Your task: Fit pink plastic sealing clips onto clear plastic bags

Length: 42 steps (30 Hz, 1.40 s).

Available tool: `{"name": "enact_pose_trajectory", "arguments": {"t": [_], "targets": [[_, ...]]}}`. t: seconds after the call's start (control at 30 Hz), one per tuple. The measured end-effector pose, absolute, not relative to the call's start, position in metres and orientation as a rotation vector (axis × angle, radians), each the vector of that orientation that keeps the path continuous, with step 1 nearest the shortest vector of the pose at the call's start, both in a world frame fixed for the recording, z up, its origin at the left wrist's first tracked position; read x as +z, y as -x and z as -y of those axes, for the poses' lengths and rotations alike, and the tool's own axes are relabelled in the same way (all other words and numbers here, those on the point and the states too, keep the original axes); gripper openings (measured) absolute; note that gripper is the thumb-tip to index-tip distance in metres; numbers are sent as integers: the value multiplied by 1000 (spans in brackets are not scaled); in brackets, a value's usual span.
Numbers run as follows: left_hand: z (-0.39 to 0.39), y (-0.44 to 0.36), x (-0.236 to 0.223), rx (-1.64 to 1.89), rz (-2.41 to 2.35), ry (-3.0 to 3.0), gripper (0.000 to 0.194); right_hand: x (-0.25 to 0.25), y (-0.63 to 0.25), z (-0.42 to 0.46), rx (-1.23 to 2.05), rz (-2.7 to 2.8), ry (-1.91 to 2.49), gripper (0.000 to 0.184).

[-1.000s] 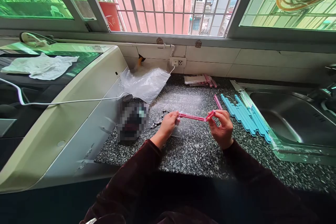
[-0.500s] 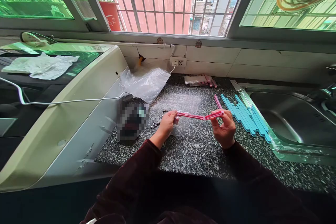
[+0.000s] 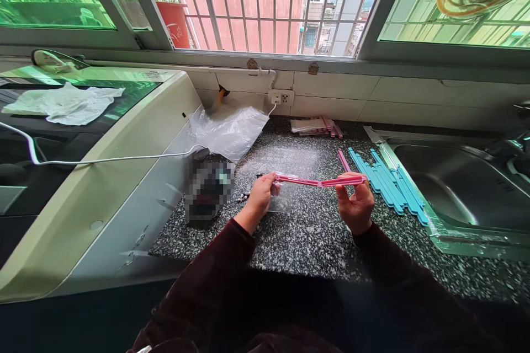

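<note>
Stretched between my hands above the counter is a pink bag sealing clip (image 3: 298, 181), hinged near its middle and unfolded into a shallow V. My left hand (image 3: 260, 196) is closed on its left end. A clear plastic bag (image 3: 284, 201) hangs or lies just below that hand; whether the fingers also grip it I cannot tell. At the other end, my right hand (image 3: 356, 204) pinches the clip's right half between thumb and fingers. Just beyond the right hand lie another pink clip (image 3: 343, 160) and several blue clips (image 3: 383, 183).
A sink (image 3: 451, 187) is at the right. Bagged pink clips (image 3: 315, 126) lie by the wall, below a socket (image 3: 281, 98). To the left are a crumpled plastic bag (image 3: 232, 129), a blurred-out dark object (image 3: 209, 193) and a large cream appliance (image 3: 165, 121) with a white cable (image 3: 107, 161).
The clip's right half has swung outward to the right, opening the clip nearly straight. My right hand has moved slightly right with it, and my left hand has shifted slightly left.
</note>
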<state>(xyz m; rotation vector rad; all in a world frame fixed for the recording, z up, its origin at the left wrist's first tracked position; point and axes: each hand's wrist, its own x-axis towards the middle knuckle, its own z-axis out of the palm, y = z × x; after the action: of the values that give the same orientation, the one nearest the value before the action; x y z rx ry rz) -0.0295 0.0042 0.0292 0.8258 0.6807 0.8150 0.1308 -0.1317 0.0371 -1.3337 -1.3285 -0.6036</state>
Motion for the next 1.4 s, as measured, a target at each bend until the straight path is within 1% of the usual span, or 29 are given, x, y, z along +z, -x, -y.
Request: {"name": "enact_pose_trajectory", "arguments": {"t": [0.27,0.6,0.87,1.17,1.4], "targets": [[-4,30,33,818,-683,-763,25,38,-130,133,-552,1301,1305,11],[-4,31,33,798,-677,-692,31,39,-127,133,-466,1267,1272,7],[-4,32,37,827,-708,-697,35,38,-125,134,-478,1296,1256,7],[-6,32,35,861,-716,-758,38,36,-126,133,-420,1305,1211,11],[-7,32,33,858,-753,-803,38,33,-128,133,-418,1295,1291,7]]}}
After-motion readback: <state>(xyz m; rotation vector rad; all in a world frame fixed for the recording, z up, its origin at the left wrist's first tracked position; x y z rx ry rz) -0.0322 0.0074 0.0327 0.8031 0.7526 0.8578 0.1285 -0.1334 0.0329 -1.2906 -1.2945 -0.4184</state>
